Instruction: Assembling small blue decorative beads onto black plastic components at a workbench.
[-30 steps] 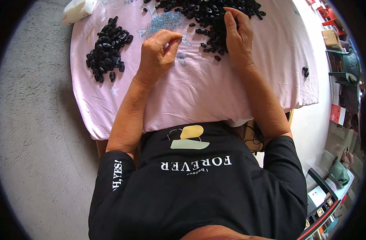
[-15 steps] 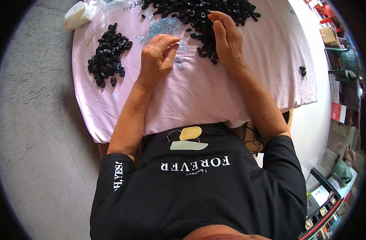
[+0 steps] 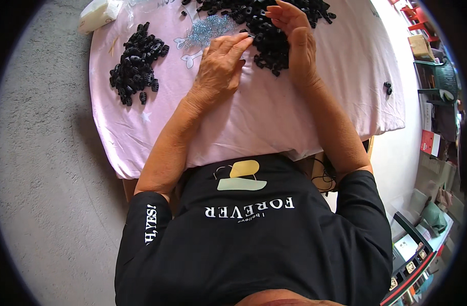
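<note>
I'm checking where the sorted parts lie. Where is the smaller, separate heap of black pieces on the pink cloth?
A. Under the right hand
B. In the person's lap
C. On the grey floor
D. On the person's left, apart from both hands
D: the smaller heap of black pieces lies on the pink cloth to the person's left, apart from the left hand and the right hand.

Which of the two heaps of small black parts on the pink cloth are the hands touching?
The large heap at the top edge, under the right hand and at the left hand's fingertips. The smaller heap lies apart, to the left, untouched.
</note>
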Available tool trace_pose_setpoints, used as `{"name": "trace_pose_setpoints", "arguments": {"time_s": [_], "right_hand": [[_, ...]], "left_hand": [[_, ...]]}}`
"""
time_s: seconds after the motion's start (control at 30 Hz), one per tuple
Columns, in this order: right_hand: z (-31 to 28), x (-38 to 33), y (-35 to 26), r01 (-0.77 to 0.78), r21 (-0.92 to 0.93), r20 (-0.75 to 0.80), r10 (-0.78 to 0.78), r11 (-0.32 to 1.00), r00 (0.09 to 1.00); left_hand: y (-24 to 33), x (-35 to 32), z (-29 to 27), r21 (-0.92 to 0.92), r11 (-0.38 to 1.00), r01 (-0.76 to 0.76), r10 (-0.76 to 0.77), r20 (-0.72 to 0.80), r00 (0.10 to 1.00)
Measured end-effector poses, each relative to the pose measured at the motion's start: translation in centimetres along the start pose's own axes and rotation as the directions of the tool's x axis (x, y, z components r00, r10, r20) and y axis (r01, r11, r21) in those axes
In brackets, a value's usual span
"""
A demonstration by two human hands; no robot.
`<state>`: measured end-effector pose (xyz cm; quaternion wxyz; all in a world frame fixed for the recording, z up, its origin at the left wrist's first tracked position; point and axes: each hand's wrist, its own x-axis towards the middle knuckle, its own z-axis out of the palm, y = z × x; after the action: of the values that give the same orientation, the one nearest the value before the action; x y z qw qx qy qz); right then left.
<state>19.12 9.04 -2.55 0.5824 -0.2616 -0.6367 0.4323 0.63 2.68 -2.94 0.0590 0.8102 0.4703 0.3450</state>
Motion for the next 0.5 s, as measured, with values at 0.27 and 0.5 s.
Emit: {"name": "trace_pose_setpoints", "arguments": {"time_s": [0.27, 0.5], "right_hand": [[-0.7, 0.7, 0.7, 0.009, -0.076, -0.254, -0.028, 0.997, 0.967], [-2.0, 0.4, 1.5, -0.237, -0.008, -0.512, 0.2, 0.971, 0.835]], "left_hand": [[0.1, -0.2, 0.9, -0.047, 0.999, -0.024, 0.022, -0.047, 0.999], [0.1, -0.2, 1.2, 0.027, 1.0, -0.015, 0.017, -0.078, 0.997]]}}
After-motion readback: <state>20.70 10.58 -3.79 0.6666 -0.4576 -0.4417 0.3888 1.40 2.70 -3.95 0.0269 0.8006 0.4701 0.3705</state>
